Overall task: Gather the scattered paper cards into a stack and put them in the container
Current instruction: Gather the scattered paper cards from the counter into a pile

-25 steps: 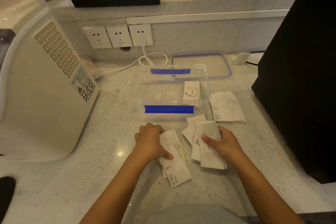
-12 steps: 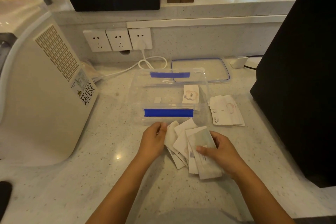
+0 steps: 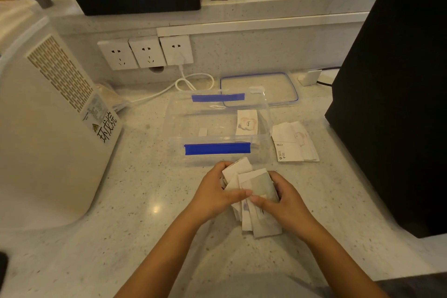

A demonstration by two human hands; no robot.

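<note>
A loose bundle of white paper cards (image 3: 256, 189) sits between my two hands just in front of the container. My left hand (image 3: 217, 196) presses its left side and my right hand (image 3: 285, 201) grips its right side, thumbs on top. The clear plastic container (image 3: 179, 128) with blue tape strips stands open behind them. One card printed "love" (image 3: 247, 122) lies inside it at the right. A small pile of further cards (image 3: 295, 143) rests on the counter to the container's right.
The container's blue-rimmed lid (image 3: 260, 88) lies behind it. A large white appliance (image 3: 48, 128) fills the left side and a black object (image 3: 391, 94) the right. A white cable (image 3: 183, 84) runs from wall sockets (image 3: 147, 52) at the back.
My left hand pushed its cards rightward into the right hand's cards. Two separate piles have merged into one bundle held by both hands, slightly closer to the container.
</note>
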